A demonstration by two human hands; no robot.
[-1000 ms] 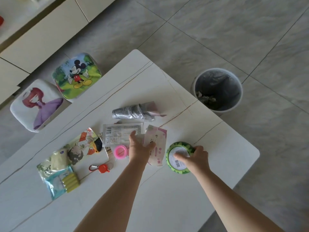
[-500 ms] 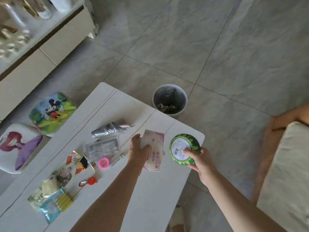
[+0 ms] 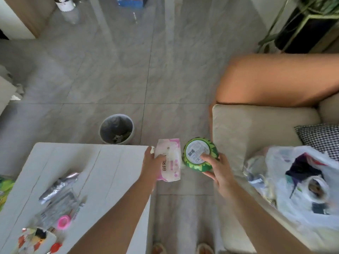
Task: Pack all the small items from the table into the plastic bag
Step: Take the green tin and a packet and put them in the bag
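Your left hand [image 3: 153, 163] pinches the flat, crinkly pink packet [image 3: 169, 159]; your right hand [image 3: 217, 168] grasps the round, glossy watermelon-striped tub [image 3: 200, 156], left of the filmy plastic bag [image 3: 302, 182].

Grey bin [image 3: 116, 129] on the tiled floor [image 3: 113, 74], some litter at its bottom; beige sofa cushion [image 3: 253, 129] to the right, checked pillow [image 3: 322, 138] on it near the right edge; dark planter [image 3: 304, 24] with trailing green stems in the upper right corner
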